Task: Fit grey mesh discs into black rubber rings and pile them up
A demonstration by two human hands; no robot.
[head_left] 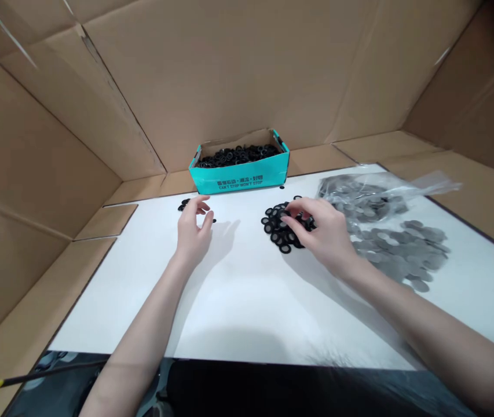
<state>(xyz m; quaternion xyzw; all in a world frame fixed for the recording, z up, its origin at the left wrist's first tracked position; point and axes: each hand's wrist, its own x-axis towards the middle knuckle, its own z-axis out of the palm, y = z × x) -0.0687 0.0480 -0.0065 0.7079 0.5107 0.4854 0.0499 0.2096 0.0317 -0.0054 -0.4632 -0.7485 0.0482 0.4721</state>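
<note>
My left hand (pixel 192 229) hovers over the left part of the white board, thumb and fingers apart, holding nothing I can see. Beside its fingertips lie a few small black rings (pixel 182 206). My right hand (pixel 322 229) is at a pile of black rings with grey mesh discs in them (pixel 276 237). Its thumb and index finger pinch one black ring (pixel 284 218) at the top of that pile. The other fingers curl in and hide part of the pile. To the right of this hand lie many loose grey discs (pixel 398 252).
A turquoise box (pixel 240 178) full of black rings stands at the back. A clear plastic bag (pixel 368 197) with more grey discs lies at the back right. Cardboard walls (pixel 238 69) surround the white board (pixel 229 307) at the back and sides.
</note>
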